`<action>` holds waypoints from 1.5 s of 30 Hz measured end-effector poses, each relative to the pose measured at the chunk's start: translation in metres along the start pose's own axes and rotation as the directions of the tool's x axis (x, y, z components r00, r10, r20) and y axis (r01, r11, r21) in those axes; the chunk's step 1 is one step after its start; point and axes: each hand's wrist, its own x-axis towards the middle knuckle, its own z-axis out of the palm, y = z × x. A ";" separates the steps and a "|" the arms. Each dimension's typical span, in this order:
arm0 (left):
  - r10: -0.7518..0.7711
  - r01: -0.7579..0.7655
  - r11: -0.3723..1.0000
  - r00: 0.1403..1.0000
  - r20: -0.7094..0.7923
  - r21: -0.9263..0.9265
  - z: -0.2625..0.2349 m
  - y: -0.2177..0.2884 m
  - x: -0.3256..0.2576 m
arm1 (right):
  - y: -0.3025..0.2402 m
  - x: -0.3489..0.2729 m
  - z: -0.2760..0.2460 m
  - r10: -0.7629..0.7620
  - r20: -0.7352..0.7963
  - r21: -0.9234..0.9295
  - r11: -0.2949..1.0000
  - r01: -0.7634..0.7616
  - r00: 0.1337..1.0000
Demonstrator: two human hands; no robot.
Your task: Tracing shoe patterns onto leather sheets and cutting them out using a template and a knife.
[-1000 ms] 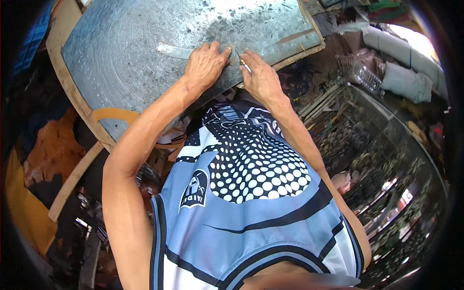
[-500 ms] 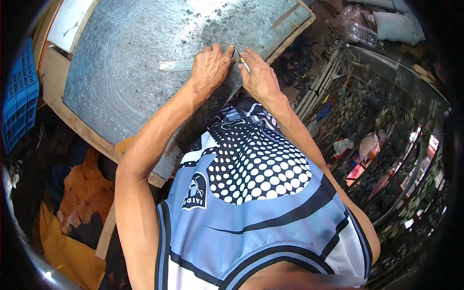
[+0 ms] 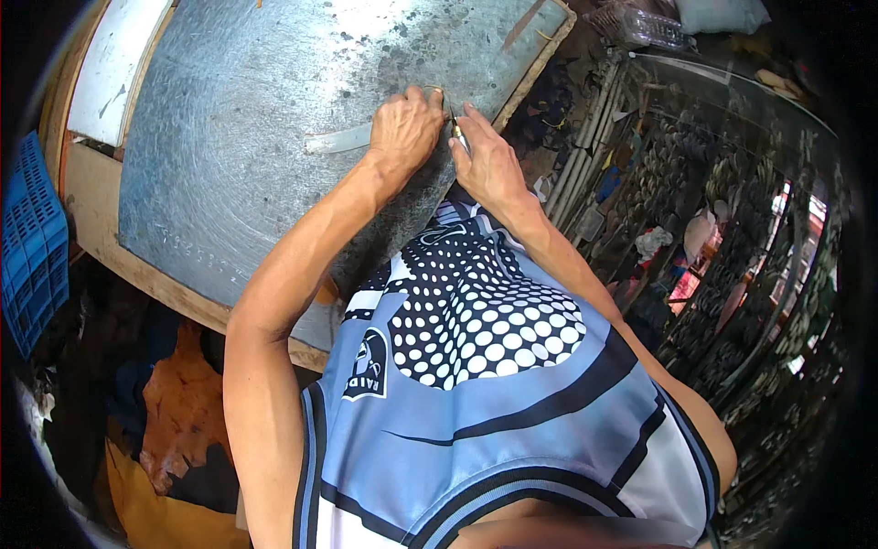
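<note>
A pale, slightly curved flat strip [image 3: 338,140] lies on the metal-topped table [image 3: 229,156] and runs in under my left hand [image 3: 405,123]. That hand is closed, its fingers bent down and pressed together over the strip. A small yellowish curved edge [image 3: 433,89] shows at its fingertips; what it belongs to is unclear. Just to the right, my right hand [image 3: 494,165] grips a slim tool with a thin dark tip and a brass-coloured collar [image 3: 458,134]. The tool's tip is close to the left fingertips, and my fingers partly hide its handle.
Wooden edging [image 3: 535,73] borders the table. On the left stands a blue plastic crate [image 3: 35,247]. Below the table hang or lie brown leather pieces [image 3: 187,403] and a yellow sheet [image 3: 155,503]. Long poles [image 3: 585,137] and a crowded rack [image 3: 732,229] are at the right.
The view has shifted a little. My right hand has drawn slightly down, bringing the tool more upright; my left hand keeps its place on the strip.
</note>
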 end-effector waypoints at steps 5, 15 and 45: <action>0.015 -0.015 1.000 1.000 0.014 -0.002 0.000 0.007 0.006 | -0.001 -0.010 -0.005 0.050 0.015 -0.022 0.999 -0.049 0.999; 0.029 -0.030 1.000 0.999 0.018 0.007 0.006 0.010 0.011 | -0.006 -0.020 -0.008 0.180 0.061 -0.059 0.983 -0.176 0.982; -0.695 -0.544 -0.705 0.658 0.290 -0.456 0.066 0.070 -0.113 | -0.029 0.078 0.000 -0.053 0.812 0.325 0.869 -0.375 0.581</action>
